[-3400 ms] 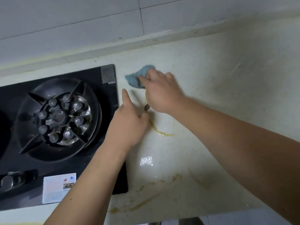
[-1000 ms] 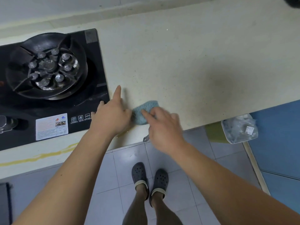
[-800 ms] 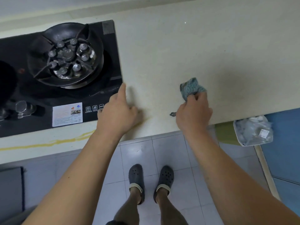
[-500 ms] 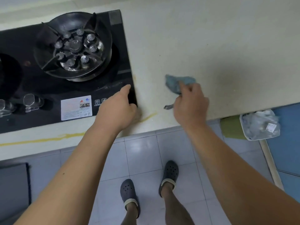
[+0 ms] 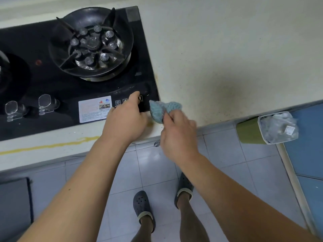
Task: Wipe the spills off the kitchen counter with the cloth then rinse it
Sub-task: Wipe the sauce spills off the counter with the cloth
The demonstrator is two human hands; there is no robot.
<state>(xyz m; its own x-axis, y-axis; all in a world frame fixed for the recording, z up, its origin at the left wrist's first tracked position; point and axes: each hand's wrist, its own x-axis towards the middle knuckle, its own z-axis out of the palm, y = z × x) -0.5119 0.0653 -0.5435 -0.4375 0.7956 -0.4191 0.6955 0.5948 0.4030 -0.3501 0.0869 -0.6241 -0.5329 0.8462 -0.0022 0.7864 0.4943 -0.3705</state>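
A home kitchen: a black glass gas stove (image 5: 73, 88) with a burner ring (image 5: 91, 44) and knobs (image 5: 45, 101) is set into a pale stone table (image 5: 227, 49), above a grey tiled floor (image 5: 227, 154) with a lined green waste bin (image 5: 269, 128).

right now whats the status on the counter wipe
Right hand grips cloth at stove corner. Left hand rests on stove edge. Yellow spill unwiped along counter front.
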